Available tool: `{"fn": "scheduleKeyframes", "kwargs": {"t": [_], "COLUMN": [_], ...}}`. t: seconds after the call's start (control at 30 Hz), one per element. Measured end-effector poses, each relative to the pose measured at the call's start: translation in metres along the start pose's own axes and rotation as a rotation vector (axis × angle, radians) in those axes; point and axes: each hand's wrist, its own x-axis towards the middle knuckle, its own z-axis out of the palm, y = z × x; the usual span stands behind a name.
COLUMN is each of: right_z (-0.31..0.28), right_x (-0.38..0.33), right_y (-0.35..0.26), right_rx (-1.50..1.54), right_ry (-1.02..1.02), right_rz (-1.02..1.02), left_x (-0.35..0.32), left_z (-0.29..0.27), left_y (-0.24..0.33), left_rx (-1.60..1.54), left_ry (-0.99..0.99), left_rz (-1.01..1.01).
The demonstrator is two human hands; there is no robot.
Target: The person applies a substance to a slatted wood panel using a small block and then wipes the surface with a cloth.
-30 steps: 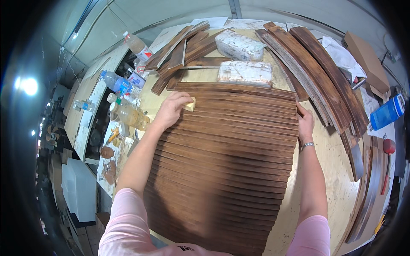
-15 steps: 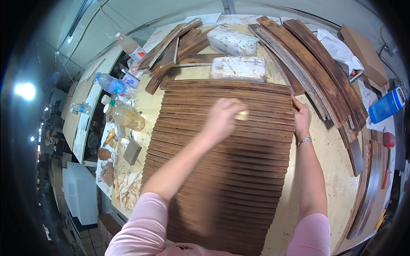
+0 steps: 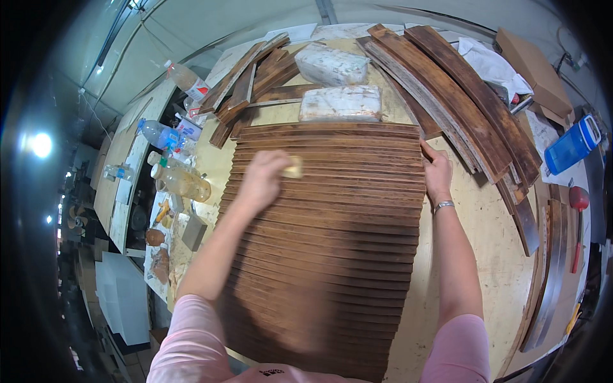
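Observation:
A large dark-brown panel of ribbed wooden slats [image 3: 332,210] lies in front of me. On its upper left part, my left hand [image 3: 260,182] is closed around a small pale-yellow pad [image 3: 293,168] that sits against the slats. Whether the pad is sponge or folded cloth I cannot make out. At the panel's upper right edge, my right hand [image 3: 438,172] grips the side, its fingertips against the slat ends. A metal band circles my right wrist.
Behind the panel stand two white wrapped blocks [image 3: 340,103]. Loose brown boards lie at the back left [image 3: 255,83] and right [image 3: 447,96]. Plastic bottles [image 3: 182,182] and a grey block [image 3: 194,232] line the left side. A blue jug [image 3: 573,147] and red-headed mallet [image 3: 578,199] are at the right.
My left hand has slid left along the slats with the pale-yellow pad. My right hand keeps its place on the panel's edge. The whole view has shifted slightly.

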Motion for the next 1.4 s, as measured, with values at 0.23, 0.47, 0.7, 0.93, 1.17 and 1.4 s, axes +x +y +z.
{"fn": "scheduleKeyframes", "kwargs": {"t": [0.23,0.47,0.7,0.93,1.17,1.4], "right_z": [0.008,0.005,0.006,0.011,0.006,0.007], "right_x": [0.002,0.002,0.002,0.003,0.005,0.001], "right_y": [-0.004,-0.002,-0.004,0.002,0.010,-0.005], "right_rx": [0.034,0.057,0.053,0.031,0.018,0.012], "right_ry": [-0.013,-0.027,-0.011,-0.013,-0.013,-0.036], "right_rz": [-0.009,0.031,0.021,-0.019,-0.004,-0.024], "left_x": [-0.056,-0.040,-0.064,-0.036,0.034,0.074], "left_z": [-0.083,-0.044,-0.066,-0.036,0.050,0.103], "left_y": [-0.112,-0.061,-0.090,-0.052,0.071,0.156], "left_rx": [0.305,0.007,0.208,0.071,-0.175,-0.336], "left_ry": [0.122,0.002,0.135,0.073,0.097,0.159], "left_rz": [-0.409,-0.018,-0.188,-0.092,0.190,0.294]}}
